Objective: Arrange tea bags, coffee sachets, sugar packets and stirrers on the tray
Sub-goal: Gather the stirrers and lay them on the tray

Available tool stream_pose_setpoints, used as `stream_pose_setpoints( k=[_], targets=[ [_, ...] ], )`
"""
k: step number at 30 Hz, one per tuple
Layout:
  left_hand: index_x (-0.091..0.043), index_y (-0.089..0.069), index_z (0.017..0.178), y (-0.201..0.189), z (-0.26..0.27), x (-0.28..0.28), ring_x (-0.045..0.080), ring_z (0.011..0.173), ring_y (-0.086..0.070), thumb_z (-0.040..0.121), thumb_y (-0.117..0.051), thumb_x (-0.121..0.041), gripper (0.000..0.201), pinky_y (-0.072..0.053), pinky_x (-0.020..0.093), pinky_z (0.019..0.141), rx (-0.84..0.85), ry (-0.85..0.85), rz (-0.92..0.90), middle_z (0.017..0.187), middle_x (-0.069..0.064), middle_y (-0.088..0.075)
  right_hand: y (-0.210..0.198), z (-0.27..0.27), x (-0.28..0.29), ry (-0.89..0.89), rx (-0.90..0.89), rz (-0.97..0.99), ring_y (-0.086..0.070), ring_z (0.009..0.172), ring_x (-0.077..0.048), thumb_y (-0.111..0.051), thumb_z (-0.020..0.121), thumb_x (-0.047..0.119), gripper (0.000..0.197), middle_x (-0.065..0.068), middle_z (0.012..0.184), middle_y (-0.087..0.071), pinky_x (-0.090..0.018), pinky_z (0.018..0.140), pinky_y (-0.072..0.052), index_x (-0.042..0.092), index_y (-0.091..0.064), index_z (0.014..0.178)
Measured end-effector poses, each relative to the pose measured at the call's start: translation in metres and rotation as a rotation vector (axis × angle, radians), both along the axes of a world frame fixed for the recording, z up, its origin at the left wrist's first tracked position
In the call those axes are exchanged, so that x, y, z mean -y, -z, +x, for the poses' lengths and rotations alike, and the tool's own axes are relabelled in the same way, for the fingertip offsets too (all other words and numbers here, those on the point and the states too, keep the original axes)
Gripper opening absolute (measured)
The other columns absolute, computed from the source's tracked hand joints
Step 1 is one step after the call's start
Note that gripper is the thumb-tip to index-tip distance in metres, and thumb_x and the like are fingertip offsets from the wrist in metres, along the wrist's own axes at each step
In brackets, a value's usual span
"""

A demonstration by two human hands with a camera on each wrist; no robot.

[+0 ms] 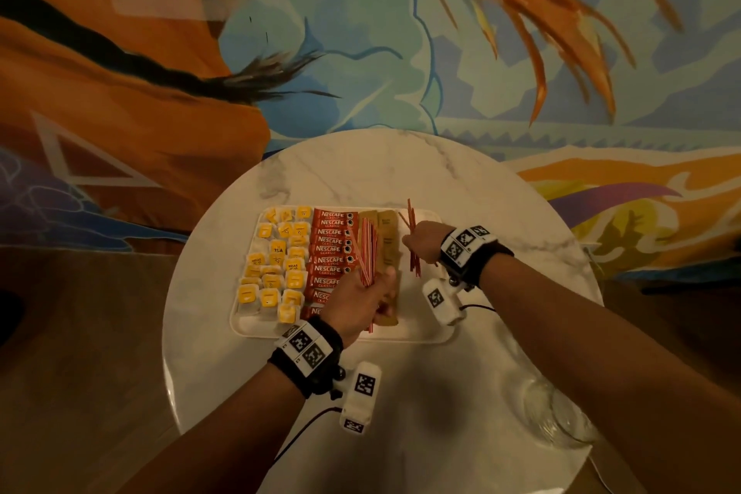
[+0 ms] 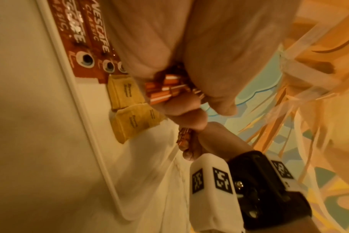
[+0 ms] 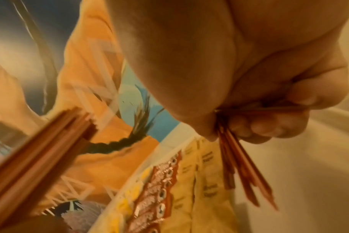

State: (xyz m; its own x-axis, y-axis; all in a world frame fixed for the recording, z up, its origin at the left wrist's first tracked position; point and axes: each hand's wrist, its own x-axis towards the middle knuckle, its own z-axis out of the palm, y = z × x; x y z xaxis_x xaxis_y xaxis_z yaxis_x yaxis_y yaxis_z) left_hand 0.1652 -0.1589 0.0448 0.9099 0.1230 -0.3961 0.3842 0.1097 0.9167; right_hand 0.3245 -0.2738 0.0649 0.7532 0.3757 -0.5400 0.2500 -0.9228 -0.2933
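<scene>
- Stirrers [image 1: 368, 253] we grip in a bundle with our left hand [image 1: 358, 305], above the coffee sachets [image 1: 331, 249] on the tray [image 1: 417, 333].
- With our right hand [image 1: 426, 241] we pinch more stirrers [image 1: 414, 253] beside the sugar packets [image 1: 388, 237].
- Tea bags [image 1: 276, 261] fill the tray's left part.

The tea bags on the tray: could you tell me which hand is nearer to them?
Left. The left hand is over the coffee sachets beside the tea bags; the right hand is past the sugar packets.
</scene>
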Motion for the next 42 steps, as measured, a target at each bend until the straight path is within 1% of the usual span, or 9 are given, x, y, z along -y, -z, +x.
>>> stream_pose_setpoints(
  k=[6, 11, 18, 25, 29, 32, 37, 40, 42],
  targets=[
    [-0.018, -0.051, 0.087, 0.01, 0.005, -0.008, 0.012, 0.048, -0.046, 0.101, -0.051, -0.047, 0.032, -0.038, 0.027, 0.05, -0.067, -0.099, -0.1, 0.059, -0.004, -0.043, 0.024, 0.011, -0.008, 0.058, -0.036, -0.009, -0.068, 0.085, -0.028, -0.046, 0.101, 0.029, 0.028, -0.004, 0.082, -0.061, -0.039, 0.077, -0.06, 0.009, -0.064, 0.091],
    [-0.018, -0.049, 0.084, 0.008, 0.003, -0.009, 0.012, 0.047, -0.046, 0.102, -0.051, -0.042, 0.03, -0.037, 0.027, 0.05, -0.065, -0.08, -0.109, 0.059, -0.004, -0.043, 0.0, -0.002, -0.008, 0.088, 0.119, 0.068, -0.068, 0.1, -0.028, -0.043, 0.103, 0.013, 0.024, -0.01, 0.096, -0.066, -0.031, 0.08, -0.052, 0.006, -0.064, 0.109],
    [-0.017, -0.049, 0.081, 0.009, 0.001, -0.009, 0.014, 0.048, -0.048, 0.102, -0.052, -0.041, 0.032, -0.038, 0.029, 0.05, -0.081, -0.093, -0.128, 0.059, -0.002, -0.044, 0.004, 0.007, 0.005, 0.164, 0.181, 0.058, -0.059, 0.056, -0.014, -0.056, 0.092, 0.018, 0.027, -0.002, 0.07, -0.065, -0.024, 0.05, -0.045, 0.015, -0.052, 0.065],
    [-0.016, -0.05, 0.077, 0.006, 0.006, -0.007, 0.019, 0.054, -0.051, 0.102, -0.052, -0.041, 0.035, -0.044, 0.029, 0.051, -0.119, -0.06, -0.207, 0.062, 0.001, -0.047, 0.012, 0.01, 0.009, 0.323, 0.153, 0.16, -0.07, 0.066, -0.024, -0.058, 0.091, 0.032, 0.031, -0.008, 0.073, -0.072, -0.034, 0.064, -0.061, 0.009, -0.063, 0.07],
    [-0.016, -0.051, 0.081, 0.007, 0.008, -0.01, 0.023, 0.061, -0.057, 0.103, -0.052, -0.04, 0.032, -0.052, 0.034, 0.059, -0.18, -0.014, -0.301, 0.065, 0.002, -0.049, 0.015, 0.005, 0.01, 0.194, 0.216, 0.105, -0.056, 0.068, -0.023, -0.055, 0.095, 0.047, 0.042, 0.0, 0.065, -0.051, -0.029, 0.062, -0.045, 0.012, -0.052, 0.073],
    [-0.015, -0.051, 0.085, 0.005, 0.007, -0.01, 0.024, 0.06, -0.057, 0.103, -0.053, -0.037, 0.029, -0.054, 0.038, 0.062, -0.207, 0.029, -0.343, 0.067, 0.003, -0.049, 0.009, 0.009, 0.007, 0.057, 0.23, 0.278, -0.06, 0.07, -0.026, -0.049, 0.1, 0.044, 0.048, -0.007, 0.071, -0.062, -0.032, 0.064, -0.044, 0.007, -0.064, 0.074],
    [-0.018, -0.044, 0.094, -0.002, 0.008, -0.003, 0.014, 0.05, -0.041, 0.105, -0.049, -0.03, 0.017, -0.04, 0.027, 0.048, -0.143, 0.173, -0.243, 0.066, 0.0, -0.045, -0.019, -0.012, -0.007, -0.081, 0.038, 0.647, -0.066, 0.097, -0.016, -0.039, 0.1, 0.058, 0.051, 0.001, 0.105, -0.072, -0.034, 0.09, -0.051, 0.018, -0.071, 0.105],
    [-0.018, -0.048, 0.095, -0.002, 0.012, 0.001, 0.013, 0.051, -0.038, 0.103, -0.054, -0.027, 0.014, -0.037, 0.026, 0.047, -0.122, 0.206, -0.142, 0.065, 0.0, -0.045, -0.021, -0.021, -0.014, -0.22, 0.156, 0.49, -0.065, 0.081, -0.01, -0.045, 0.092, 0.07, 0.052, 0.006, 0.09, -0.071, -0.028, 0.075, -0.052, 0.025, -0.072, 0.095],
    [-0.016, -0.051, 0.089, -0.001, 0.014, 0.0, 0.013, 0.051, -0.038, 0.101, -0.058, -0.025, 0.017, -0.036, 0.026, 0.047, -0.094, 0.201, -0.073, 0.063, 0.0, -0.044, -0.02, -0.02, -0.014, -0.233, 0.198, 0.489, -0.06, 0.067, -0.005, -0.059, 0.092, 0.057, 0.036, 0.009, 0.074, -0.067, -0.021, 0.062, -0.046, 0.025, -0.07, 0.078]
  ],
)
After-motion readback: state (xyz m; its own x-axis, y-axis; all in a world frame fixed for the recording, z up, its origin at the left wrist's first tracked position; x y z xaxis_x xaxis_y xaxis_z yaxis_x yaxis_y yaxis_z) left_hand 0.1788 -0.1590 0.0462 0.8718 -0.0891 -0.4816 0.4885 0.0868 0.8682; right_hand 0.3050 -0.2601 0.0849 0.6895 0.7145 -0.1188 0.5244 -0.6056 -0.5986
